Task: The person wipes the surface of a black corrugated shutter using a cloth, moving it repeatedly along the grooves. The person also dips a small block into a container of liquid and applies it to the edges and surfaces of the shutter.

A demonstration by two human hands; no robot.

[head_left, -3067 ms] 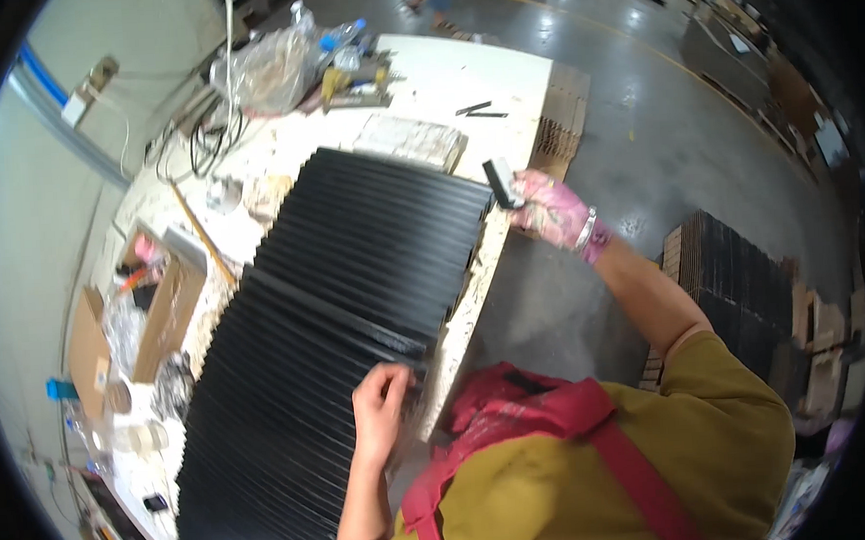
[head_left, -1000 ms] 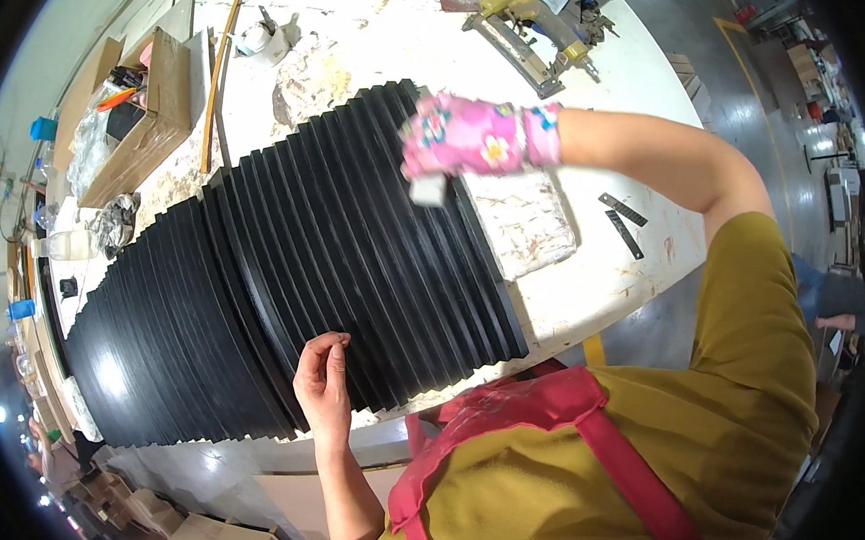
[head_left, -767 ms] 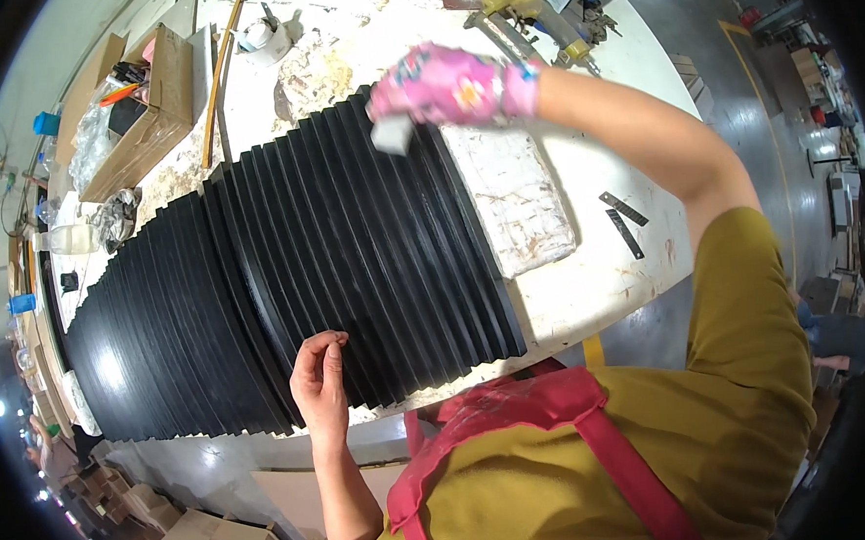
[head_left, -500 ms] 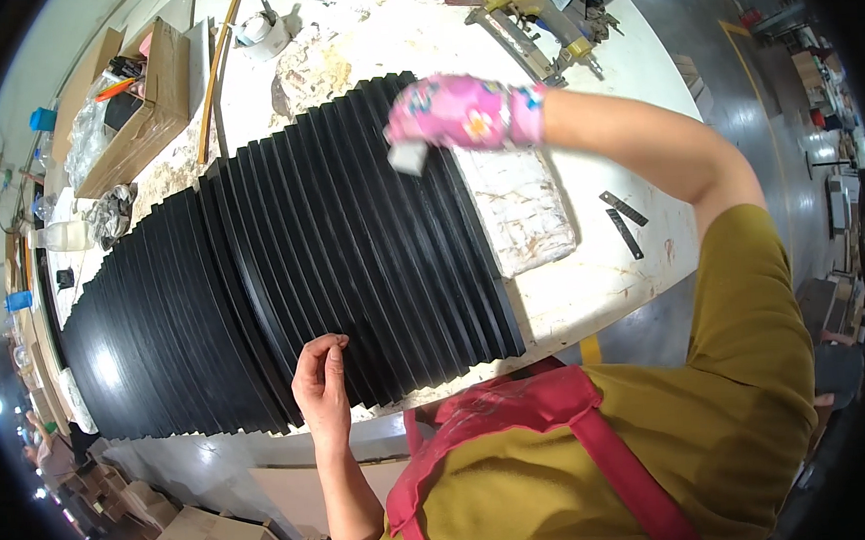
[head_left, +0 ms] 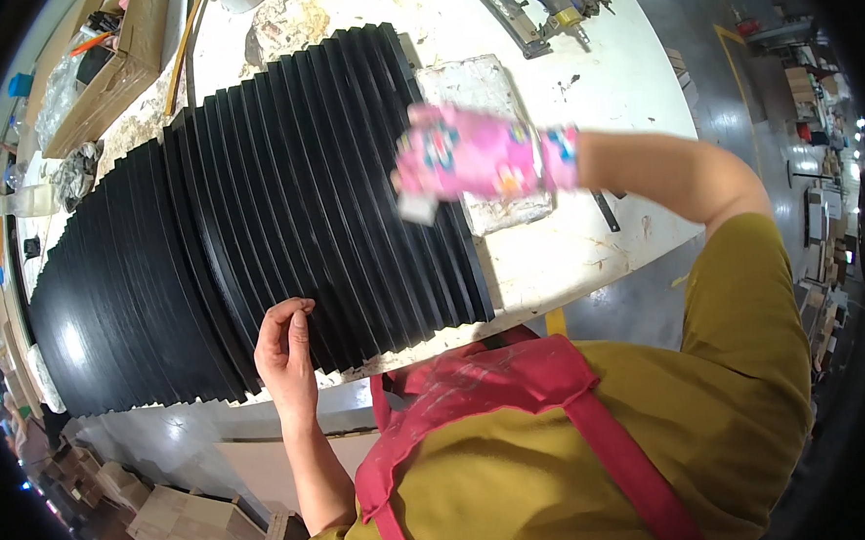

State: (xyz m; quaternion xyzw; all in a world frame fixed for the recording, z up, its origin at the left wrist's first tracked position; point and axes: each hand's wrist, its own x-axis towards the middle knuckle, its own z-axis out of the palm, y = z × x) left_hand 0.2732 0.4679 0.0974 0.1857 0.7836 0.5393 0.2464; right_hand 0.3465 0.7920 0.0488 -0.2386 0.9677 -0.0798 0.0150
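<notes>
Long black strips (head_left: 301, 179), several laid side by side, cover most of the white table. In my right hand (head_left: 475, 155), which wears a pink flowered glove, is a small white block (head_left: 417, 210), held over the strips' right part; the hand is slightly blurred. My left hand (head_left: 288, 356) is bare and hovers at the strips' near edge. Its fingers curl toward the thumb, and nothing shows between them. Partly hidden by my right hand, a flat whitish slab (head_left: 476, 82) lies at the right ends of the strips.
A nail gun (head_left: 546, 0) lies at the far right of the table (head_left: 630, 113). At the far left stands a cardboard box (head_left: 119, 81) with odds and ends, beside a wooden stick (head_left: 183, 58). A dark flat piece (head_left: 607, 212) sits below my right wrist. Cartons (head_left: 202, 531) stand on the floor.
My right hand has come nearer to me along the strips with the white block. My left hand keeps its curled shape near the same edge. The whole view has shifted a little.
</notes>
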